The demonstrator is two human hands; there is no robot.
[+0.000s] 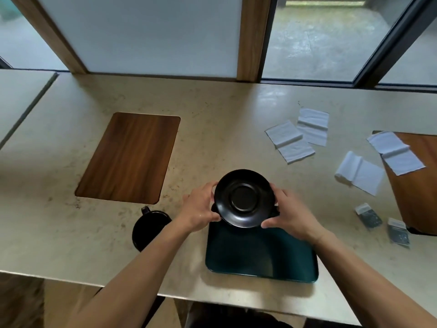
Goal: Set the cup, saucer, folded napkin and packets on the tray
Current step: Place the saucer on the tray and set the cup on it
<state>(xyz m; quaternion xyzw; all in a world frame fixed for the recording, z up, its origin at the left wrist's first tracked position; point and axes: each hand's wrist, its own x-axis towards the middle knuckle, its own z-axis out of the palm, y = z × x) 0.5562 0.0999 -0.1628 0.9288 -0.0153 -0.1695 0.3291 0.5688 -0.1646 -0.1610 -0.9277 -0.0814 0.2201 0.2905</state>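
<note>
Black saucer (244, 198) gripped at rim by left hand (201, 209) and right hand (289, 215), above dark green tray (260, 256), centre frame.

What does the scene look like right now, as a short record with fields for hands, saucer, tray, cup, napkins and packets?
hands: left hand and right hand both hold the saucer by its rim
saucer: black, tilted toward the camera, above the tray's far edge
tray: dark green, nothing resting on its visible part
cup: black, on the counter left of the tray
napkins: white, scattered on the counter to the right
packets: two, on the counter right of the tray
</note>
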